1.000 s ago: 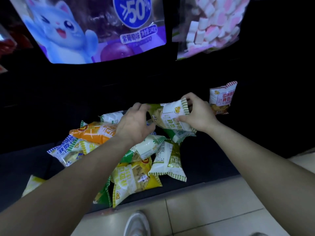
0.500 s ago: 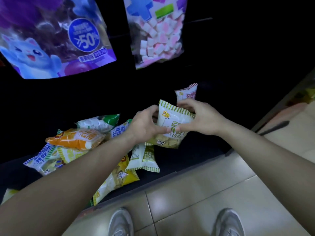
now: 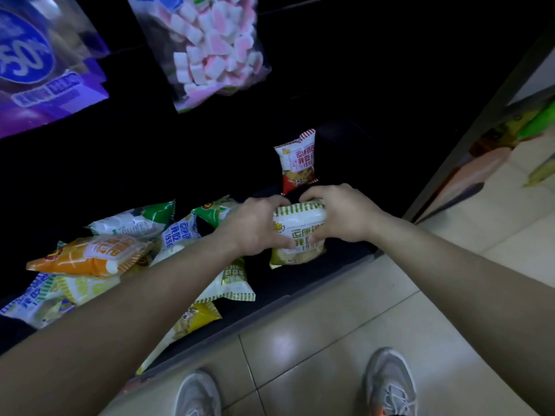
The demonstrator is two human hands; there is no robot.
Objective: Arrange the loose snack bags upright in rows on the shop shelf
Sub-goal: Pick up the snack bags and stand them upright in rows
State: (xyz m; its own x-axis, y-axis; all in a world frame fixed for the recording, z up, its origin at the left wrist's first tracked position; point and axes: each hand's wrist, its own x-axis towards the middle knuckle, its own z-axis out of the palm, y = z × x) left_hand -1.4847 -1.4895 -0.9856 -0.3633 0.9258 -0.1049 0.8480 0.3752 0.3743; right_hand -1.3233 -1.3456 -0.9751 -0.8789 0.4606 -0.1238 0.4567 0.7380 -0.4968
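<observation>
Green-striped snack bag [image 3: 295,235] upright, long axis vertical, seam up (left hand [image 3: 255,226], right hand [image 3: 342,214] both clasped around it)

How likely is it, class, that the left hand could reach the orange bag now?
Probably not yet: the left hand and right hand both grip the green-striped bag, though nothing covers the orange bag.

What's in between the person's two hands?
A white snack bag with green stripes, gripped on one side by the left hand and on the other by the right hand. The head view shows it.
</observation>
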